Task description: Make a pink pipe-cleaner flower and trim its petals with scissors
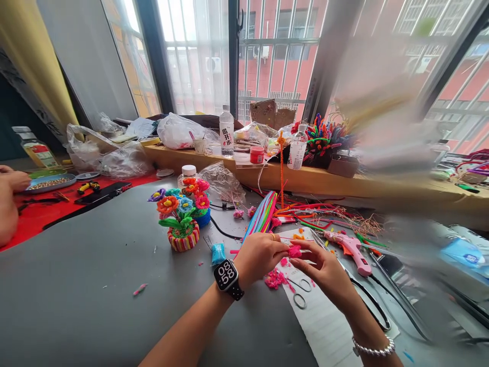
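My left hand (260,260), with a watch on the wrist, pinches a small fuzzy pink chenille piece (294,251) at its fingertips. My right hand (323,270) meets it from the other side, thumb and fingers closed around the same piece. Its exact shape is partly covered by the fingers. Just below lie pink fuzzy scraps (275,279) and scissors (300,293) on a white paper sheet (321,326). Behind my left hand leans a bundle of colourful chenille stems (261,214). A pink glue gun (353,250) rests right of my right hand.
A potted bunch of chenille flowers (183,214) stands left of my hands beside a blue packet (218,253). Bottles (226,132) and plastic bags (179,131) line the windowsill ledge. Another person's arm (9,204) is at far left. A blurred translucent shape covers the right side.
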Available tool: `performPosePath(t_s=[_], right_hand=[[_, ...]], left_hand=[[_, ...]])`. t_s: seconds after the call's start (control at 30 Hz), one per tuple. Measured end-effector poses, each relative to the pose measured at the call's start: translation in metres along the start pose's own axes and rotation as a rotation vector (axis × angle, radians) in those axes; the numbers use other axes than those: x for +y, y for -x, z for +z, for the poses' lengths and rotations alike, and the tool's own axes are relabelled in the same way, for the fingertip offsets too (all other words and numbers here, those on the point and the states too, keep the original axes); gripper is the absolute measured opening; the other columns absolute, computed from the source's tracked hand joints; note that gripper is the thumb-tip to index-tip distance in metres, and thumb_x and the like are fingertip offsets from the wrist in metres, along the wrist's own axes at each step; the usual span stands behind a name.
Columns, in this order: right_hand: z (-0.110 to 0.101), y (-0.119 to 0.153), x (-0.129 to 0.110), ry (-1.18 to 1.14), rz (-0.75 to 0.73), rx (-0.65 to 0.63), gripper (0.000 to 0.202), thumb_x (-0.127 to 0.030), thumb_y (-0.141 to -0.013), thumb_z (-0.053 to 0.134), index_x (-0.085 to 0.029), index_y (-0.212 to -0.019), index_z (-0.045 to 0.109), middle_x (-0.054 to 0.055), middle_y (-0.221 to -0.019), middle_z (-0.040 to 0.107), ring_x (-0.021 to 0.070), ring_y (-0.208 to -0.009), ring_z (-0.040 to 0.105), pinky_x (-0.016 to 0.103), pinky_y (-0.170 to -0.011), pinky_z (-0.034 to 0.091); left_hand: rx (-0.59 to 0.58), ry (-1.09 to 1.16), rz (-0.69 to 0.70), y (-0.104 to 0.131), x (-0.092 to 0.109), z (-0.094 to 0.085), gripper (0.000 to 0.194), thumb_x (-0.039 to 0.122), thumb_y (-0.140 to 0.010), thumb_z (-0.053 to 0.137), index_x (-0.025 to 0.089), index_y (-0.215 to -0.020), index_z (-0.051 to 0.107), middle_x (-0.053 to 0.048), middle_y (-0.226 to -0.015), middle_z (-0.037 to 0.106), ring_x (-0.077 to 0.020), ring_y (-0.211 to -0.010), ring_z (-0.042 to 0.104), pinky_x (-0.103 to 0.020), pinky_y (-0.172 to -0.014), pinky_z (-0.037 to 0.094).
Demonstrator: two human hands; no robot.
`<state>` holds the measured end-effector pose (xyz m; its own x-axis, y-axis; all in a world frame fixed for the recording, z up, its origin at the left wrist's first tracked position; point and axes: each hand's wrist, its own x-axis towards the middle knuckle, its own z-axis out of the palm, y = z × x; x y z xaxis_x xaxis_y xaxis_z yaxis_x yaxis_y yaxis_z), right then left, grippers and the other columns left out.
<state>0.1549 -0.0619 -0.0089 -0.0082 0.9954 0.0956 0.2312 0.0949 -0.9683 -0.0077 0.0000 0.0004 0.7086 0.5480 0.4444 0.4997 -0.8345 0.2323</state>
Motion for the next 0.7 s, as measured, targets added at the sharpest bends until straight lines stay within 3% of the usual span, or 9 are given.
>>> performPosePath(t_s=[0.23,0.47,0.6,0.7], right_hand=[[0.001,-0.001,0.006,0.110,-0.132,0.094,0.029,-0.035,-0.072,0.060,-0.018,-0.095,0.062,0.009,-0.101,0.062,0.0205,-0.085,0.062,0.031,-0.071,0.053],[0.005,0.002,0.005,0.264,-0.245,0.210,0.032,-0.037,-0.075,0.057,-0.017,-0.099,0.058,0.009,-0.092,0.064,0.0190,-0.073,0.063,0.032,-0.063,0.055],[0.005,0.005,0.000,0.254,-0.301,0.195,0.044,-0.036,-0.069,0.063,-0.018,-0.108,0.052,0.007,-0.090,0.060,0.0163,-0.070,0.062,0.032,-0.063,0.057],[0.003,0.007,-0.004,0.261,-0.401,0.141,0.050,-0.032,-0.069,0.064,-0.024,-0.115,0.047,0.006,-0.099,0.052,0.0125,-0.067,0.059,0.030,-0.061,0.058]], left_hand=[[-0.011,-0.005,0.016,0.000,0.001,0.000,0.022,0.028,-0.082,0.046,0.022,-0.084,0.066,0.000,-0.074,0.064,-0.0110,-0.070,0.059,-0.020,-0.060,0.040],[0.154,-0.111,0.091,0.000,0.005,0.001,0.020,0.026,-0.084,0.043,0.019,-0.089,0.061,-0.002,-0.069,0.062,-0.0124,-0.064,0.058,-0.023,-0.059,0.041],[0.222,0.093,0.039,-0.002,0.004,-0.003,0.017,0.026,-0.081,0.049,0.018,-0.087,0.063,-0.002,-0.073,0.064,-0.0126,-0.068,0.059,-0.023,-0.063,0.043],[0.159,0.397,-0.045,-0.003,0.001,-0.007,0.016,0.026,-0.078,0.053,0.017,-0.085,0.065,-0.002,-0.075,0.064,-0.0114,-0.071,0.058,-0.020,-0.067,0.044]])
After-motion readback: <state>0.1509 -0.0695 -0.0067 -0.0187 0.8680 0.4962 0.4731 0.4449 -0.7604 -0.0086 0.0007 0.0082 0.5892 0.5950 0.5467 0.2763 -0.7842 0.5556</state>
